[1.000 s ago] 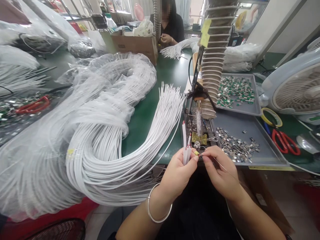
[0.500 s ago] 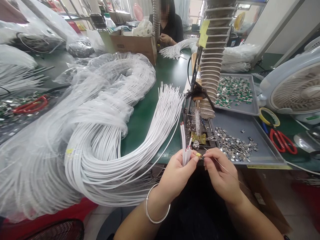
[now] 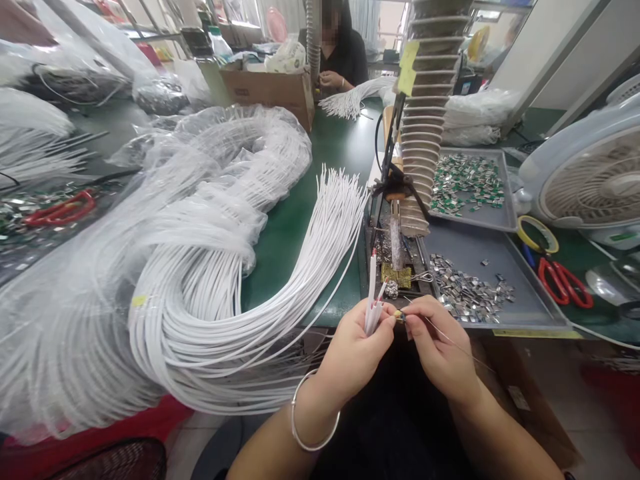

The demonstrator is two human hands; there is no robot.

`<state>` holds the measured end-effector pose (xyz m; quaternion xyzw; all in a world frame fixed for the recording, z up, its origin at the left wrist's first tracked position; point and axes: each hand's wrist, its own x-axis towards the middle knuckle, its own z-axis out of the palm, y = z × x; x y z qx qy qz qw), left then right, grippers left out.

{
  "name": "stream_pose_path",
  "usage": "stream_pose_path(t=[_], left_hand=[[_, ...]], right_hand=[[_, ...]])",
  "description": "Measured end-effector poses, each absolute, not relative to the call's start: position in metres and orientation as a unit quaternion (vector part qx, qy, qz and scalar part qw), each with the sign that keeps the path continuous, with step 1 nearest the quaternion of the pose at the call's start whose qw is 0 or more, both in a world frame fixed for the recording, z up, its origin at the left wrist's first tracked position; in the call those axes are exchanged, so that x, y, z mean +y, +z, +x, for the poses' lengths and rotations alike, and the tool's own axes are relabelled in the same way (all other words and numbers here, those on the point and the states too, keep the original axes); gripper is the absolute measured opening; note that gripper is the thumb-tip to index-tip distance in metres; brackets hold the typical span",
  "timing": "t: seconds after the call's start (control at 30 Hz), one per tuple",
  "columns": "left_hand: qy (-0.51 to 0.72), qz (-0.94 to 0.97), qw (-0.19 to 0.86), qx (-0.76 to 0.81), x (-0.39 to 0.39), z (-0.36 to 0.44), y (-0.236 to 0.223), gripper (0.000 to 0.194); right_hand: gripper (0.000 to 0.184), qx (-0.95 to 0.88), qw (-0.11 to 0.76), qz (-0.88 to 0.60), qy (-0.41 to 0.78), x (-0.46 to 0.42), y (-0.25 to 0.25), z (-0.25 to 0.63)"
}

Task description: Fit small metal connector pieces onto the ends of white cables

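Observation:
Several short white cables (image 3: 373, 293) with reddish tips stand up out of my left hand (image 3: 357, 347), which is closed around them. Its thumb and forefinger also pinch a tiny yellow piece (image 3: 399, 315). Right beside that, my right hand (image 3: 443, 347) is closed in a pinch, with a thin wire (image 3: 453, 339) running through its fingers and out past the wrist side. A small dark part shows between the two hands' fingertips, too small to name. Just beyond the fingers is a soldering iron (image 3: 396, 240) on a stand, over a yellow sponge (image 3: 395, 275).
A large bundle of white cables (image 3: 215, 363), partly in clear plastic, covers the left. To the right are a grey tray (image 3: 530, 293) of metal connectors, a second tray (image 3: 510, 207), red-handled scissors (image 3: 565, 283), tape (image 3: 537, 233) and a fan (image 3: 595, 167). A ribbed hose (image 3: 430, 120) hangs ahead; a person (image 3: 345, 57) sits opposite.
The upright white cables in my left hand have tilted slightly to the right and bunched closer together. The fingertips of both hands stay together, having shifted very little.

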<state>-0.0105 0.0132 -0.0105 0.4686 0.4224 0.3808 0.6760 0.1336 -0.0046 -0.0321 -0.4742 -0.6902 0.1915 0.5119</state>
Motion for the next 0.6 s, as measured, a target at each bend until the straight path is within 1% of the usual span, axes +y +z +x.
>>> stream_pose_path(t=[0.1, 0.2, 0.33, 0.4, 0.47, 0.53, 0.6], left_hand=[[0.383, 0.481, 0.668, 0.419, 0.013, -0.011, -0.012, 0.01], [0.387, 0.483, 0.665, 0.418, 0.013, -0.01, -0.013, 0.008], [0.378, 0.479, 0.663, 0.434, 0.015, -0.009, -0.012, 0.008], [0.376, 0.481, 0.654, 0.447, 0.016, -0.008, -0.012, 0.009], [0.381, 0.484, 0.643, 0.455, 0.018, -0.008, -0.012, 0.01], [0.386, 0.485, 0.637, 0.458, 0.018, -0.008, -0.012, 0.01], [0.39, 0.485, 0.633, 0.46, 0.019, -0.008, -0.012, 0.01]], right_hand=[[0.016, -0.705, 0.512, -0.465, 0.159, -0.005, -0.033, 0.135], [0.028, -0.711, 0.517, -0.463, 0.114, -0.006, -0.037, 0.136], [0.039, -0.675, 0.562, -0.463, 0.121, -0.009, -0.047, 0.134], [0.038, -0.644, 0.598, -0.458, 0.132, -0.009, -0.051, 0.132], [0.03, -0.622, 0.624, -0.454, 0.134, -0.008, -0.052, 0.13], [0.022, -0.613, 0.633, -0.456, 0.125, -0.007, -0.051, 0.13], [0.02, -0.624, 0.625, -0.457, 0.105, -0.006, -0.049, 0.13]])
